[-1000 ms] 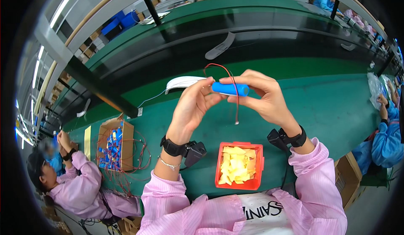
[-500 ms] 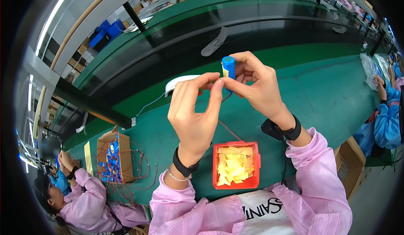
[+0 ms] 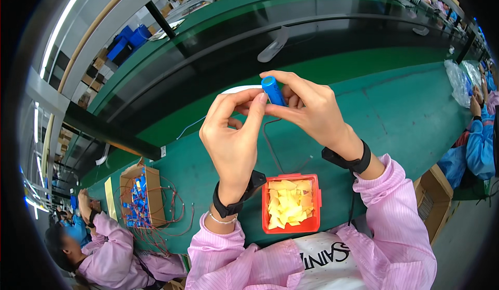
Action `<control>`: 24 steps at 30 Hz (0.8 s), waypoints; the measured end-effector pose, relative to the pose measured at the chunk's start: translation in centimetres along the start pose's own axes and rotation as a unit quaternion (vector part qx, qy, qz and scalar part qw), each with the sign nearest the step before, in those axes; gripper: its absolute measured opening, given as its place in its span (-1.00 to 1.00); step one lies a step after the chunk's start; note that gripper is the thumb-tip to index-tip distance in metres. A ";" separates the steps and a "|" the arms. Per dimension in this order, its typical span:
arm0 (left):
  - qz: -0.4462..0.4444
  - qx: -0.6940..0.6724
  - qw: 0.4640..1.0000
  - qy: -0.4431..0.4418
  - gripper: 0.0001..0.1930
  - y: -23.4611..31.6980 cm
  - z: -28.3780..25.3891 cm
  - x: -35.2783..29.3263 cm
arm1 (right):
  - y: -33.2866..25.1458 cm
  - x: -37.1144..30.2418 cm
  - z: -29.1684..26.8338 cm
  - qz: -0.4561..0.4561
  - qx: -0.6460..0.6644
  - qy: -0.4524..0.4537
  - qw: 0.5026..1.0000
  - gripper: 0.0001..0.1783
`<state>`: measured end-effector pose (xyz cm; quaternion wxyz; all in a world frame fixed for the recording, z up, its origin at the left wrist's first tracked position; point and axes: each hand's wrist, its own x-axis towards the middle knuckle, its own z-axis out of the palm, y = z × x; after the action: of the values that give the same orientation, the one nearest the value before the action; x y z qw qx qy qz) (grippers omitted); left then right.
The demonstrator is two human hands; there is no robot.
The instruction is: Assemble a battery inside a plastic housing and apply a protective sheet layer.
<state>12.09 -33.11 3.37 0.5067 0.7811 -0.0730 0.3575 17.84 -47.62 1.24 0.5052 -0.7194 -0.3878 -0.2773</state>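
A blue cylindrical battery is held up above the bench, tilted, with its round end towards me. My right hand is closed around it, index finger at the upper end and thumb below. At its left side my left hand pinches, thumb and forefinger pressed together by the battery; what is between those fingertips is hidden. A thin wire hangs from beneath the hands onto the bench. Nearer to me stands a red tray with yellow paper-like pieces in it.
A cardboard box of blue batteries with red wires stands at left, beside a yellow strip. Behind my hands lies a white curved object. A co-worker in pink sits at left; others in blue are at right.
The battery has come slightly down and left and tilted over. The yellow patch seen on its side is no longer in view. My left fingertips have closed together against its side.
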 end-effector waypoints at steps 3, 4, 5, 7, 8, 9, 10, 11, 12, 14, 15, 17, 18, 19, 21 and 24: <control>-0.032 -0.018 0.999 0.003 -0.89 -0.1 -0.1 0.1 | -0.1 0.0 0.2 -0.022 0.003 -0.006 1.000 -0.35; -0.059 -0.037 0.998 0.011 -0.89 0.0 -0.1 0.1 | -0.1 0.0 0.3 -0.028 0.006 -0.009 1.000 -0.32; -0.085 -0.056 0.995 0.020 -0.89 0.0 0.0 0.1 | 0.0 -0.1 0.3 -0.018 0.004 -0.021 1.000 -0.31; -0.091 -0.089 0.992 0.009 -0.85 -0.2 0.1 0.2 | -0.1 -0.1 0.4 -0.001 0.001 -0.043 0.999 -0.27; -0.093 -0.105 0.990 0.004 -0.82 -0.2 0.1 0.3 | -0.2 0.0 0.4 0.005 0.013 -0.049 0.999 -0.25; -0.093 -0.116 0.989 0.009 -0.84 -0.2 0.1 0.3 | -0.3 0.2 0.3 0.011 0.024 -0.054 0.998 -0.24; -0.095 -0.127 0.987 0.014 -0.86 -0.4 0.3 0.3 | -0.2 0.2 0.2 0.018 0.035 -0.061 0.997 -0.22; -0.097 -0.137 0.986 0.019 -0.88 -0.6 0.4 0.3 | -0.4 0.2 0.2 0.039 0.044 -0.071 0.996 -0.23; -0.082 -0.129 0.988 0.020 -0.89 -0.7 0.5 0.3 | -0.6 0.1 0.1 0.060 0.052 -0.080 0.994 -0.23; -0.051 -0.111 0.992 0.021 -0.91 -0.9 0.5 0.3 | -1.1 0.3 0.0 0.085 0.076 -0.096 0.989 -0.25; -0.058 -0.123 0.991 0.016 -0.91 -1.0 0.4 0.4 | -1.3 0.5 -0.1 0.089 0.091 -0.102 0.987 -0.27; -0.073 -0.149 0.986 0.004 -0.90 -1.4 0.1 0.4 | -1.1 0.5 0.0 0.126 0.180 -0.103 0.970 -0.33; -0.111 -0.208 0.972 -0.022 -0.89 -1.7 -0.3 0.6 | -0.9 0.4 0.2 0.159 0.253 -0.096 0.950 -0.37; -0.146 -0.267 0.951 -0.048 -0.87 -1.9 -0.8 1.0 | -0.7 0.5 0.2 0.189 0.324 -0.087 0.923 -0.41; -0.181 -0.347 0.916 -0.087 -0.83 -1.7 -1.1 1.1 | -0.7 1.1 -0.6 0.241 0.400 -0.102 0.878 -0.48; -0.170 -0.365 0.915 0.026 -0.85 -1.5 -0.8 1.0 | 0.2 1.5 -2.9 0.277 0.454 -0.054 0.845 -0.52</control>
<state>13.12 -31.46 3.07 0.8116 0.5327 -0.0513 0.2342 18.87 -50.02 3.33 0.8092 -0.5013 -0.2817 0.1201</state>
